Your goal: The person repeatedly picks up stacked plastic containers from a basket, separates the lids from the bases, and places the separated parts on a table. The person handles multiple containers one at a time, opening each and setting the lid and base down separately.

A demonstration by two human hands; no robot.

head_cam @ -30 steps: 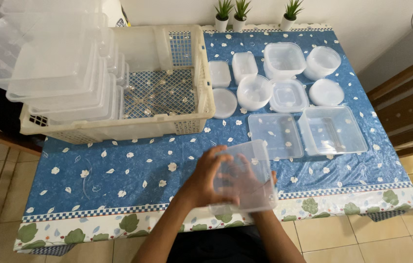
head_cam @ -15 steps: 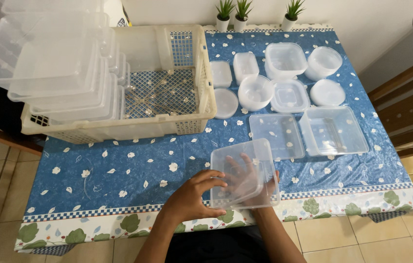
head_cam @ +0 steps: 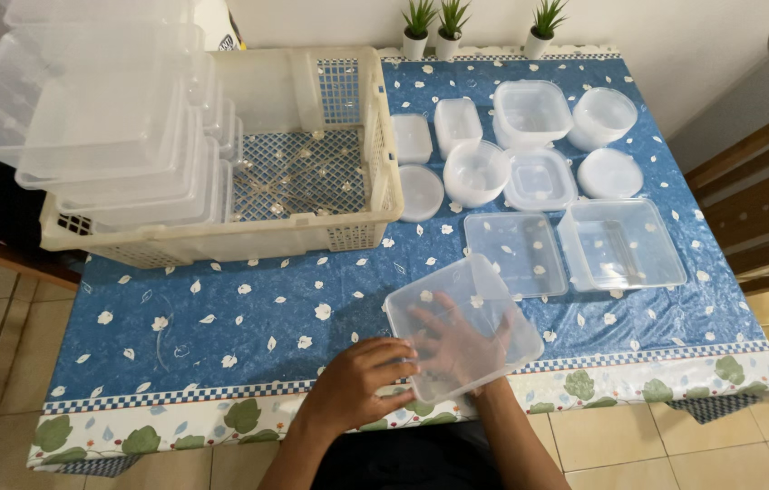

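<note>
A clear rectangular plastic container [head_cam: 475,299] is tilted above the near edge of the table, held between both hands. My left hand [head_cam: 357,381] grips its lower left corner. My right hand [head_cam: 452,349] is spread flat behind or inside it, seen through the clear plastic. The container hovers over the blue flowered tablecloth [head_cam: 248,308].
A cream plastic basket [head_cam: 312,136] at the back left holds a leaning stack of clear containers [head_cam: 103,136]. Several clear tubs and lids [head_cam: 530,145] lie at the back right, with a flat lid [head_cam: 516,254] and a rectangular tub [head_cam: 620,245] nearer. Small potted plants [head_cam: 448,23] line the far edge.
My left hand has slid from over the container down to its lower left corner. The container has tipped up slightly, with my right hand still spread behind it.
</note>
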